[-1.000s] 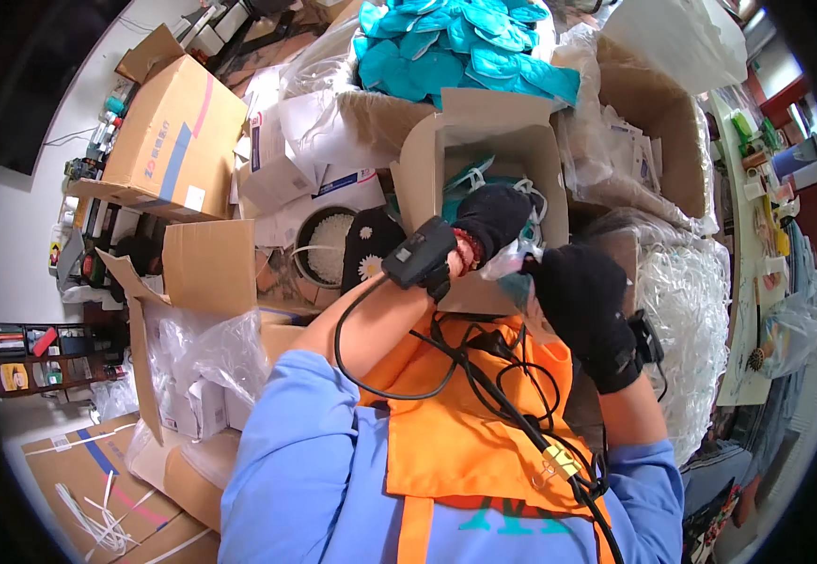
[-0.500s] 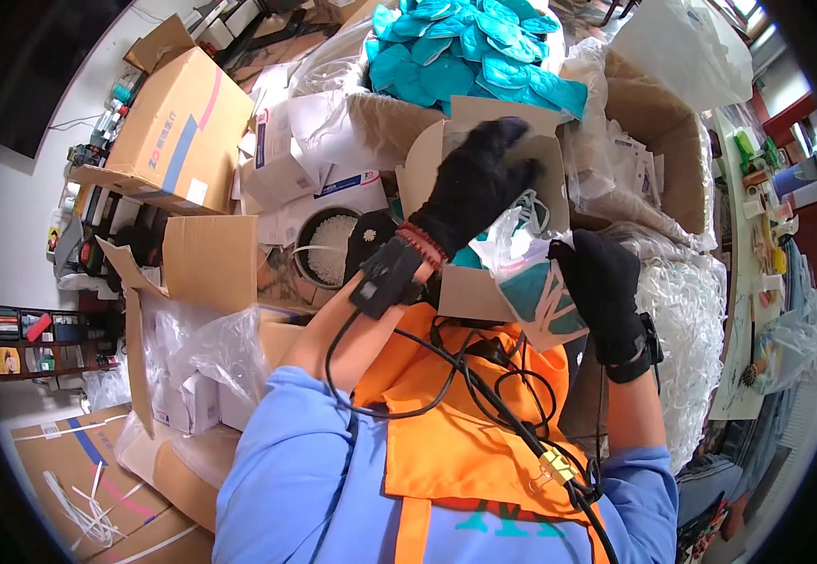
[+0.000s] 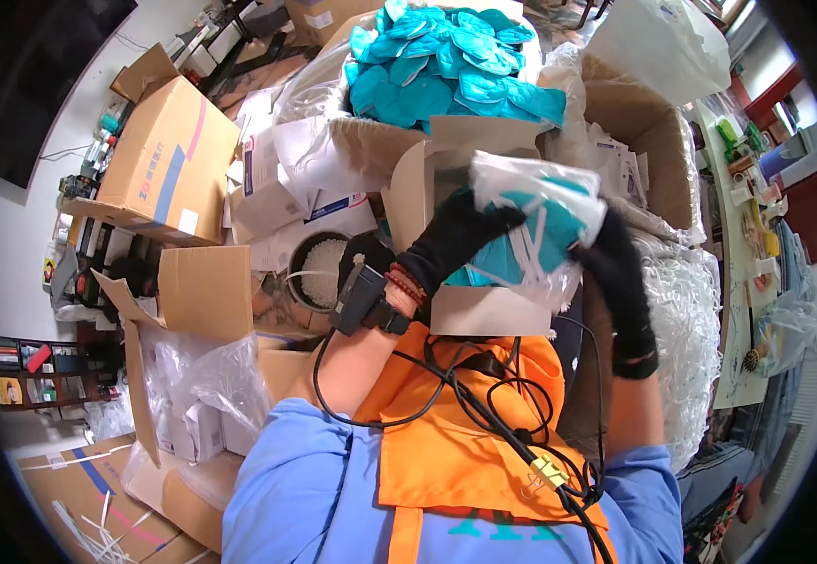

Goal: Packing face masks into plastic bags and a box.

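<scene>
A clear plastic bag of teal face masks (image 3: 551, 221) with pale straps hangs over an open cardboard box. My left hand (image 3: 460, 237), in a black glove, grips the bag's left side with thumb and fingers. On the opposite edge, my right hand (image 3: 615, 273), also black-gloved, is closed on the bag; motion blurs it slightly. The small cardboard box (image 3: 479, 315) stands in front of me with its flaps up and more teal pieces inside, partly hidden by the bag and my left hand.
Beyond the box, a plastic-lined container holds a heap of teal masks (image 3: 446, 70). An open carton (image 3: 658, 174) with white packets stands at the far right, white straps (image 3: 676, 329) nearer. A pot of white pellets (image 3: 319, 273) and open cartons (image 3: 206, 291) lie left.
The bag has risen and turned over the box. My left hand has come down from the box's far flap onto the bag; my right hand still holds it.
</scene>
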Motion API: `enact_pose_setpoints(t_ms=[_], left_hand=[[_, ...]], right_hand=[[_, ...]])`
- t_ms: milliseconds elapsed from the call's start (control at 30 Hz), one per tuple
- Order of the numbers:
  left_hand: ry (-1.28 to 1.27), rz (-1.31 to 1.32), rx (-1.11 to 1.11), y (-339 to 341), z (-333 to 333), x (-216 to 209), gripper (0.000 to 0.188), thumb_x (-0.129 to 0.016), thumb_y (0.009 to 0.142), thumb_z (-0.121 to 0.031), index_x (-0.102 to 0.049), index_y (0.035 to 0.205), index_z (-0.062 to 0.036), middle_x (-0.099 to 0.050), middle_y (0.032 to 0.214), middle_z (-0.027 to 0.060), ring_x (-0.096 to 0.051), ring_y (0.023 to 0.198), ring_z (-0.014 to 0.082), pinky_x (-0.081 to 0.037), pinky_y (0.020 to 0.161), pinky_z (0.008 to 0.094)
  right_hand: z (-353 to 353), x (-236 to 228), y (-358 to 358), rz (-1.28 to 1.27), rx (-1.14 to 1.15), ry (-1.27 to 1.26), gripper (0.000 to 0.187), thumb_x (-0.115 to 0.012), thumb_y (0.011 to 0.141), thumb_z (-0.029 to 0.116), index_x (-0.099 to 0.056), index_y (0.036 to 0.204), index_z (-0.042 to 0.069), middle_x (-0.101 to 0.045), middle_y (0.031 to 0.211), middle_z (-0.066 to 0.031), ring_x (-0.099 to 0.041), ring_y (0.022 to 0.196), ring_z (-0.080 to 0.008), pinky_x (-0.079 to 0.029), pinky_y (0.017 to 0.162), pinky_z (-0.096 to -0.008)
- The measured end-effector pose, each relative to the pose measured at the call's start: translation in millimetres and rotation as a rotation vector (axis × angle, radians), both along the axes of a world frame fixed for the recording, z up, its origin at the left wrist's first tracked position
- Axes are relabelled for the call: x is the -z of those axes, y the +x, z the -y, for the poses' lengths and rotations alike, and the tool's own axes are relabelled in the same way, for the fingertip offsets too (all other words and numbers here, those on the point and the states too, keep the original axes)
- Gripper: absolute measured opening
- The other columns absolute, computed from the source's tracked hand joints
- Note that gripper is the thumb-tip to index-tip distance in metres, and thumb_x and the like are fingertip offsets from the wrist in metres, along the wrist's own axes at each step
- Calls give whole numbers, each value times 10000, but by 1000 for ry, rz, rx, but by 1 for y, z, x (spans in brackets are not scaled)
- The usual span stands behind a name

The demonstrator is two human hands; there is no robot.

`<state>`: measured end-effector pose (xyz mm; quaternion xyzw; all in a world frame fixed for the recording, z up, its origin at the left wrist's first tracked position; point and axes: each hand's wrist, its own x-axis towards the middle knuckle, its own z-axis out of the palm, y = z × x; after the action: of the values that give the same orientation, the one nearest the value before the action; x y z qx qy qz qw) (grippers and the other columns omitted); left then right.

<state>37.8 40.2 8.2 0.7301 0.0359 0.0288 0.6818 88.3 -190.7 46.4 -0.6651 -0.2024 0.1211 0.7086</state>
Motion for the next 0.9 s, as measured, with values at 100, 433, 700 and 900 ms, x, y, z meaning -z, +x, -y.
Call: enact_pose_setpoints(t_ms=[100, 433, 700, 900], left_hand=[[-297, -50, -157, 7, -4, 13, 387, -695, 873, -333, -646, 1111, -32, -663, 971, 49, -604, 852, 109, -500, 775, 275], [-573, -54, -165, 9, 6, 64, 578, -483, 965, -503, -532, 1250, -3, -596, 1118, 51, -567, 978, 164, -484, 844, 301], [23, 216, -504, 17, -29, 94, 304, -359, 1026, -184, -504, 1233, -16, -579, 1145, 151, -571, 1035, 260, -467, 898, 352], [-103, 304, -543, 17, -32, 85, 249, -392, 1023, -177, -543, 1160, -34, -586, 1139, 159, -584, 1045, 275, -473, 914, 357]], right_hand=[[-19, 3, -40, -54, -12, -266, 424, -685, 843, 56, -519, 1232, 28, -638, 1048, -82, -612, 898, -153, -517, 756, -293], [-24, -8, -41, -201, 108, -364, 144, -577, 930, 120, -594, 1042, 30, -625, 735, -66, -591, 626, -130, -463, 552, -281], [-23, 18, -11, 921, 181, -733, 76, -616, 848, 60, -667, 899, 86, -657, 745, -119, -650, 631, -271, -460, 521, -330], [-15, 14, -16, 965, 119, -873, 35, -612, 849, 110, -642, 857, 126, -634, 711, -98, -646, 635, -283, -471, 521, -360]])
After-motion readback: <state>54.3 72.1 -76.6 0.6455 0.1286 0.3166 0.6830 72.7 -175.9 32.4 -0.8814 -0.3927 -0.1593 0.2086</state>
